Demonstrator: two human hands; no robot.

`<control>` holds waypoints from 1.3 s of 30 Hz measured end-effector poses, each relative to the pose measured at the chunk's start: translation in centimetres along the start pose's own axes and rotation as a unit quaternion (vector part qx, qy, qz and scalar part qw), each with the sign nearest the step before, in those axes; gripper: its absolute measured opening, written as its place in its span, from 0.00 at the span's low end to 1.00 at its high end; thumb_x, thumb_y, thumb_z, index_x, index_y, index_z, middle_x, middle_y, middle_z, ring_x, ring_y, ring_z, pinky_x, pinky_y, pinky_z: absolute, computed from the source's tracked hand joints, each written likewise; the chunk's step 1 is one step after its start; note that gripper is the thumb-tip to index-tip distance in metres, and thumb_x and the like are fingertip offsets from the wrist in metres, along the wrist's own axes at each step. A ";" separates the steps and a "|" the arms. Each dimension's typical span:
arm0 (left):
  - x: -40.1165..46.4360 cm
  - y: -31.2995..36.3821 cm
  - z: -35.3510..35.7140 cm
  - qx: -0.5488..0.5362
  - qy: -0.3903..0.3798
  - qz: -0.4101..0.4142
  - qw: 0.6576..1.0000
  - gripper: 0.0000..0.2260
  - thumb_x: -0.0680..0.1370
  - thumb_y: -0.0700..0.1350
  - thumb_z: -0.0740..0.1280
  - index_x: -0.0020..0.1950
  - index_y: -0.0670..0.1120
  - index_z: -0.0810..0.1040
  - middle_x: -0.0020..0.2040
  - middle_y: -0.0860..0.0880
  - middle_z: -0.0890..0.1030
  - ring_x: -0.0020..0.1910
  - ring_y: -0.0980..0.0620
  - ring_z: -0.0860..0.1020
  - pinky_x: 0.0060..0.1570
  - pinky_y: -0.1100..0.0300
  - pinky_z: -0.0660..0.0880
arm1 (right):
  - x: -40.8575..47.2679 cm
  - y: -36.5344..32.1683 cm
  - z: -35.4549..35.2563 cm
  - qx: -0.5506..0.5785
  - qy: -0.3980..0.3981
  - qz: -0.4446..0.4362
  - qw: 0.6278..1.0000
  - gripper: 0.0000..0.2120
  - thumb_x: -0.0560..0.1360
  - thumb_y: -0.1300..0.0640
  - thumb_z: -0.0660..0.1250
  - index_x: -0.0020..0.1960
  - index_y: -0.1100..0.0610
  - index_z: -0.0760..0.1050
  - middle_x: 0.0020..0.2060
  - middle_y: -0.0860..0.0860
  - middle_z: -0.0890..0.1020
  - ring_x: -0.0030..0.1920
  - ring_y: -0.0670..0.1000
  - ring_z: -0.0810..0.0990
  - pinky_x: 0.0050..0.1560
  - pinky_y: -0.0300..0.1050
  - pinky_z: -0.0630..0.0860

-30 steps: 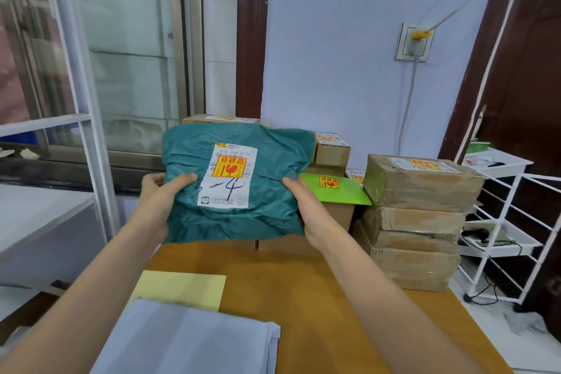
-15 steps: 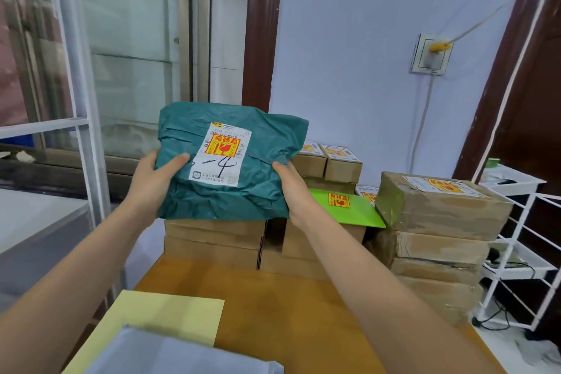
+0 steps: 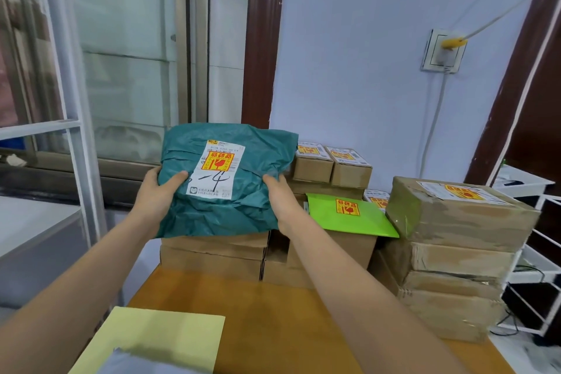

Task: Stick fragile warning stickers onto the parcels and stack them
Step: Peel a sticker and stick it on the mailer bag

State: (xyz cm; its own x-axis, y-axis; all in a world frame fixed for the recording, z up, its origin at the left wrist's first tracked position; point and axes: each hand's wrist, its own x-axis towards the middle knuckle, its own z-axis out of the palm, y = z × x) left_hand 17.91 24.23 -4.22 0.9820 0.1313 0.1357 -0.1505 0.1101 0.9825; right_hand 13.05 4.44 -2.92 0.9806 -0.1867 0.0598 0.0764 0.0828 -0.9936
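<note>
A teal plastic mailer parcel (image 3: 243,203) with a white label and a yellow-red fragile sticker (image 3: 220,160) sits at the top of the left stack of flat cardboard boxes (image 3: 212,255). My left hand (image 3: 158,191) grips its left edge, thumb on top. My right hand (image 3: 280,200) grips its right edge. A green envelope (image 3: 349,218) with a fragile sticker lies on the box to the right.
A stack of taped cardboard parcels (image 3: 452,255) stands at the right of the wooden table (image 3: 273,319). Two small boxes (image 3: 331,164) sit behind. A yellow envelope (image 3: 158,340) and a grey mailer (image 3: 136,364) lie near me. A white wire rack (image 3: 534,252) stands far right.
Both hands carried the teal parcel forward and up from above the table onto the top of the left box stack.
</note>
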 end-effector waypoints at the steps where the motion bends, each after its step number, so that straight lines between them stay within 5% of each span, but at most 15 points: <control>1: 0.2 -0.1 0.1 -0.001 0.001 0.000 1.000 0.25 0.77 0.50 0.68 0.71 0.45 0.64 0.57 0.45 0.76 0.51 0.44 0.78 0.46 0.49 0.76 | 0.1 -0.1 0.0 -0.001 0.003 0.002 1.000 0.23 0.81 0.51 0.56 0.75 0.49 0.58 0.64 0.53 0.75 0.59 0.54 0.77 0.58 0.49 0.76; 4: 0.4 0.1 0.1 0.003 0.006 0.006 1.000 0.26 0.77 0.50 0.68 0.72 0.46 0.63 0.58 0.46 0.75 0.51 0.45 0.77 0.43 0.52 0.75 | 0.5 -0.2 0.1 0.002 0.006 0.019 1.000 0.23 0.81 0.50 0.56 0.74 0.50 0.58 0.63 0.54 0.75 0.58 0.55 0.78 0.57 0.50 0.77; 16: 2.5 0.0 -0.3 0.034 -0.005 0.033 0.999 0.25 0.76 0.49 0.69 0.72 0.55 0.66 0.67 0.47 0.72 0.61 0.44 0.75 0.60 0.45 0.74 | 1.8 0.1 0.9 -0.093 0.041 0.020 0.995 0.23 0.80 0.49 0.55 0.73 0.53 0.59 0.63 0.54 0.74 0.60 0.56 0.76 0.63 0.55 0.73; 23: 3.7 0.6 -0.7 0.145 -0.008 0.027 0.989 0.28 0.74 0.53 0.69 0.73 0.51 0.67 0.69 0.46 0.72 0.62 0.43 0.74 0.64 0.46 0.71 | 2.1 -1.5 -0.2 -0.093 0.023 0.099 0.990 0.16 0.80 0.52 0.59 0.64 0.58 0.71 0.56 0.56 0.79 0.49 0.54 0.79 0.53 0.47 0.76; 27: 3.3 0.8 -0.6 0.231 0.013 0.102 0.967 0.28 0.76 0.54 0.66 0.75 0.52 0.62 0.71 0.44 0.69 0.68 0.42 0.69 0.67 0.44 0.67 | 1.9 -1.4 0.2 -0.289 0.116 0.012 0.950 0.27 0.78 0.49 0.60 0.71 0.63 0.61 0.65 0.58 0.70 0.61 0.59 0.73 0.61 0.50 0.72; 29: 2.4 0.9 -0.4 0.284 0.037 0.171 0.943 0.28 0.77 0.58 0.64 0.75 0.52 0.62 0.71 0.44 0.68 0.69 0.42 0.67 0.67 0.42 0.66 | 1.1 -1.4 0.3 -0.442 0.179 -0.102 0.873 0.28 0.79 0.49 0.59 0.72 0.62 0.56 0.70 0.58 0.62 0.67 0.60 0.65 0.62 0.53 0.67; 32: 0.4 1.1 -0.3 0.418 0.046 0.294 0.858 0.34 0.75 0.67 0.56 0.75 0.49 0.62 0.73 0.44 0.66 0.72 0.44 0.62 0.70 0.45 0.59 | 0.4 -2.0 0.2 -0.523 0.218 -0.232 0.791 0.31 0.79 0.50 0.59 0.76 0.60 0.51 0.76 0.56 0.54 0.74 0.58 0.54 0.71 0.54 0.59; 35: -0.5 1.1 -0.1 0.531 -0.042 0.326 0.781 0.47 0.65 0.78 0.43 0.75 0.50 0.62 0.73 0.47 0.67 0.72 0.47 0.63 0.71 0.47 0.57 | 1.3 -2.8 0.4 -0.550 0.113 -0.299 0.771 0.30 0.80 0.51 0.58 0.77 0.58 0.52 0.76 0.54 0.56 0.76 0.54 0.52 0.75 0.51 0.52; 39: 0.4 0.9 -0.6 0.631 -0.098 0.286 0.715 0.59 0.53 0.84 0.35 0.77 0.54 0.56 0.77 0.49 0.59 0.76 0.49 0.56 0.74 0.50 0.51 | 3.0 -2.5 0.3 -0.574 -0.033 -0.221 0.788 0.28 0.81 0.48 0.55 0.77 0.58 0.54 0.76 0.54 0.59 0.76 0.53 0.55 0.74 0.49 0.54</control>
State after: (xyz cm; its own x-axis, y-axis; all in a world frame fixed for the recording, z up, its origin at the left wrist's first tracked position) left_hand 18.12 24.95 -3.33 0.8172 -0.3537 0.4551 -0.4318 -0.8987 0.0770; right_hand 15.84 4.00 -0.19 0.9144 0.1047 0.3910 0.2356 -0.9231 -0.3039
